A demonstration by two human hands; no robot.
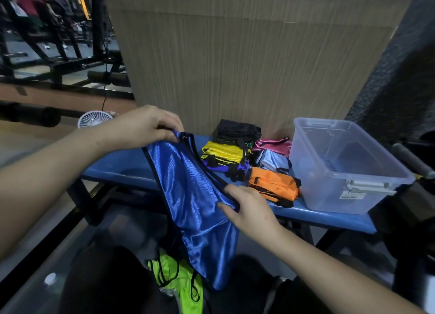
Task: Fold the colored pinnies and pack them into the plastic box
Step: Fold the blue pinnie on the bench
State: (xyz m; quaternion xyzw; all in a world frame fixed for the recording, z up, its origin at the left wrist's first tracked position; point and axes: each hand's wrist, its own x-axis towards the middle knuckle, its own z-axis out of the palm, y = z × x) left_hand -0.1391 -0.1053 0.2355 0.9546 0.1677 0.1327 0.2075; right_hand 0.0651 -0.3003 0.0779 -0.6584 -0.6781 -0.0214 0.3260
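A shiny blue pinny [190, 196] with black trim hangs between my hands over the front edge of the blue bench [122, 167]. My left hand [143, 125] pinches its upper end at the trim. My right hand [249, 207] grips its lower right edge. A neon green pinny [179, 280] lies on my lap below. Folded pinnies sit on the bench: black [237, 130], yellow [223, 153], pink [273, 145], light blue [274, 162], orange [273, 184]. The clear plastic box [348, 189] stands at the bench's right end, looking empty.
A wood-panel wall [247, 54] rises behind the bench. A small white fan [94, 118] sits at the left. Black gym equipment [58, 54] fills the far left; a dark padded post [400, 66] and a handle [412, 160] stand at right.
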